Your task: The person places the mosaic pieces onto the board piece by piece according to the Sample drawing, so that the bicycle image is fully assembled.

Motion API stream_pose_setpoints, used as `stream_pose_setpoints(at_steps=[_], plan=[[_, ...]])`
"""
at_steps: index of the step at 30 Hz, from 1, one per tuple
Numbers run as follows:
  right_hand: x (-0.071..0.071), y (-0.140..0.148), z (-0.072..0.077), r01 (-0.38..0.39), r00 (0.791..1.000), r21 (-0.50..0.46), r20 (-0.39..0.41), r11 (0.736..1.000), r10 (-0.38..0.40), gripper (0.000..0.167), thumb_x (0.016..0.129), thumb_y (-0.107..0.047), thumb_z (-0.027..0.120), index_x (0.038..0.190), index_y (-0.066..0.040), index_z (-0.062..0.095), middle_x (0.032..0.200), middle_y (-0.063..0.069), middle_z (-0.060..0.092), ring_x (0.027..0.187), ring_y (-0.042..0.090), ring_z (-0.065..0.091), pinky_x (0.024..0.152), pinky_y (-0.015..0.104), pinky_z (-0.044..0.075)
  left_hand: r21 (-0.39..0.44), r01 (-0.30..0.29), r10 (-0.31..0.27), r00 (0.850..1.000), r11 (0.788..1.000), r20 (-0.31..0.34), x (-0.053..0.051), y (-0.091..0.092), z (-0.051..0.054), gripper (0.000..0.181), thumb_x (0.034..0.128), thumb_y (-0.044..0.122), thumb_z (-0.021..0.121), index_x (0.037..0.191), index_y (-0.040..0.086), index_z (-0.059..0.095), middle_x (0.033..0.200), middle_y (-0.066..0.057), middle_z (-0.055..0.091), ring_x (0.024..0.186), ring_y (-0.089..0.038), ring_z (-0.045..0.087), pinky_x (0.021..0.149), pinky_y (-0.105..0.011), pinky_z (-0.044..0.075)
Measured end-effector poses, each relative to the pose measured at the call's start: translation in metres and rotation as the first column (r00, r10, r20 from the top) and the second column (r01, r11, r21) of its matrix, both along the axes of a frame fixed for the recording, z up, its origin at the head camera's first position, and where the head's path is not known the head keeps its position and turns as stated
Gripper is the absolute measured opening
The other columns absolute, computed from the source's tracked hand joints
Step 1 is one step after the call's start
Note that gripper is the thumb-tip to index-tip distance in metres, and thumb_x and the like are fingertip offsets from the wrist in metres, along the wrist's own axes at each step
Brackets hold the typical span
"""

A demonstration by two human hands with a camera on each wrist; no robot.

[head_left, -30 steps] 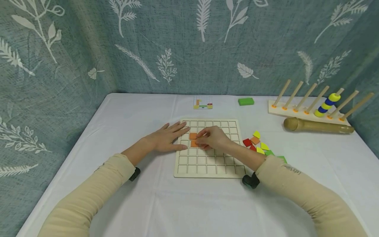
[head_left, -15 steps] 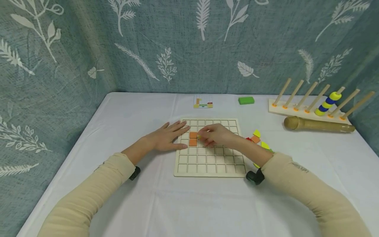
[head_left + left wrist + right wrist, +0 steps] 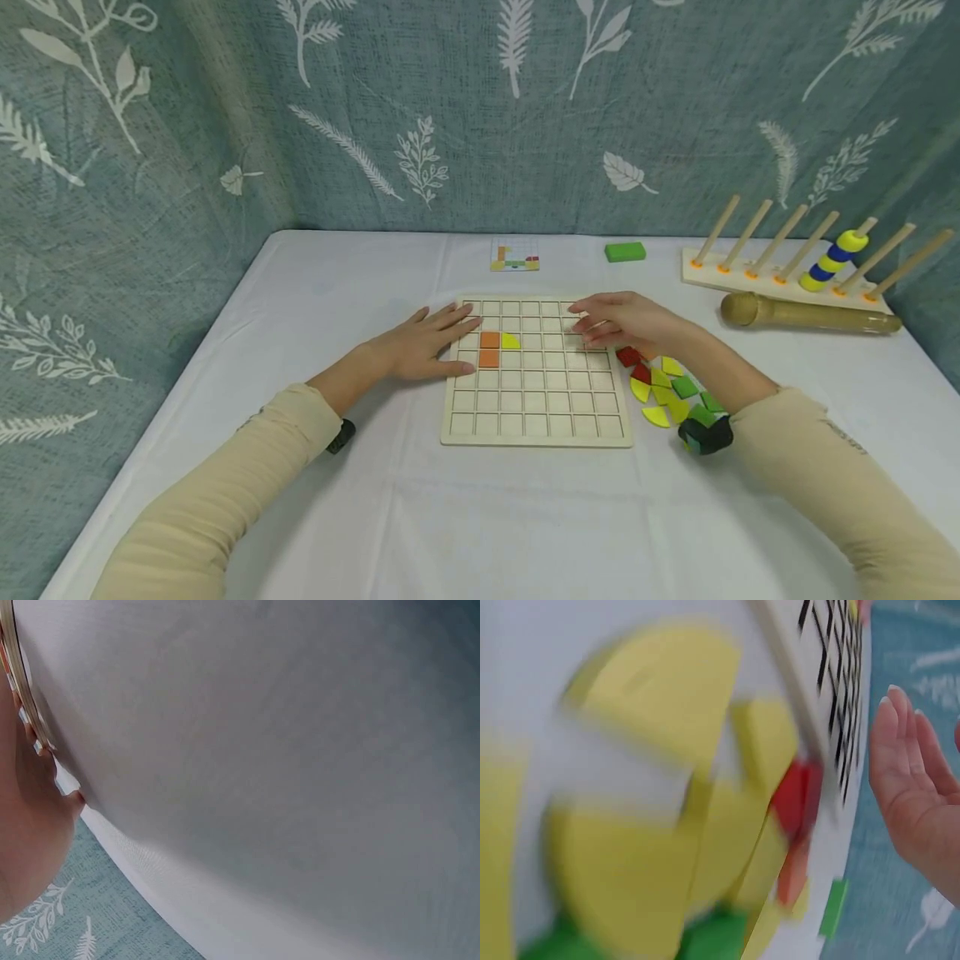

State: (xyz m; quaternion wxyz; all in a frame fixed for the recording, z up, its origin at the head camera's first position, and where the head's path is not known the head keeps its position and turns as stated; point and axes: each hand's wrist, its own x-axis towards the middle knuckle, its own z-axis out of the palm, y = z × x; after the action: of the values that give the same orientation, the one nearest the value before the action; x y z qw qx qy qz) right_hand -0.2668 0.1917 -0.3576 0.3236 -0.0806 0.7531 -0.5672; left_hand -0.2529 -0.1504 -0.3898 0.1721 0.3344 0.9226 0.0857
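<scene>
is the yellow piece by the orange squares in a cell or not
In: the yellow piece lies within one cell of the board, beside the upper orange square.

Teal leaf-patterned fabric backdrop (image 3: 465,92), white cloth-covered table (image 3: 525,521)

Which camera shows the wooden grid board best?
The head view: it shows the board from above and nearly whole, with the left hand and right hand covering only small parts. The right wrist view catches part of it, steeply slanted; the left wrist view, just a thin edge.
</scene>
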Motion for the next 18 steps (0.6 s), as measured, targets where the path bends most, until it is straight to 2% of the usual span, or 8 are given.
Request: stream_pose_setpoints(at_steps=[5,10,18], plan=[[-0.002,0.031,-0.004,0.035,0.999,-0.031,-0.001,0.999,-0.035,0.045,0.106,-0.018,0.037,0.144,0.005,0.033,0.132,0.027,0.046,0.101,0.02,0.06,0.091,0.033,0.049,-0.01,-0.007,0.007,1.0,1.0,0.001,-0.001,0.0,-0.002,0.081,0.0926,0.066,0.04,0.155,0.024,0.009,0.159,0.0,-0.001,0.144,-0.02,-0.006,0.113,-0.049,-0.002],[-0.001,0.055,-0.01,0.067,0.997,-0.045,-0.033,0.997,-0.068,0.051,0.104,-0.023,0.042,0.144,0.007,0.031,0.129,0.025,0.048,0.102,0.017,0.06,0.092,0.03,0.048,-0.014,-0.012,0.012,1.0,1.0,0.004,-0.001,0.0,-0.002,0.082,0.0923,0.066,0.04,0.155,0.024,0.009,0.159,-0.001,-0.001,0.144,-0.02,-0.006,0.113,-0.049,-0.002],[0.005,0.08,-0.009,0.048,0.995,-0.022,-0.085,0.999,-0.049,0.054,0.104,-0.027,0.044,0.146,0.005,0.029,0.129,0.023,0.049,0.106,0.018,0.058,0.091,0.027,0.047,-0.006,-0.01,0.01,1.0,1.0,0.005,0.0,0.0,-0.001,0.081,0.0925,0.065,0.041,0.155,0.023,0.01,0.159,-0.001,-0.001,0.144,-0.02,-0.005,0.113,-0.05,-0.002]])
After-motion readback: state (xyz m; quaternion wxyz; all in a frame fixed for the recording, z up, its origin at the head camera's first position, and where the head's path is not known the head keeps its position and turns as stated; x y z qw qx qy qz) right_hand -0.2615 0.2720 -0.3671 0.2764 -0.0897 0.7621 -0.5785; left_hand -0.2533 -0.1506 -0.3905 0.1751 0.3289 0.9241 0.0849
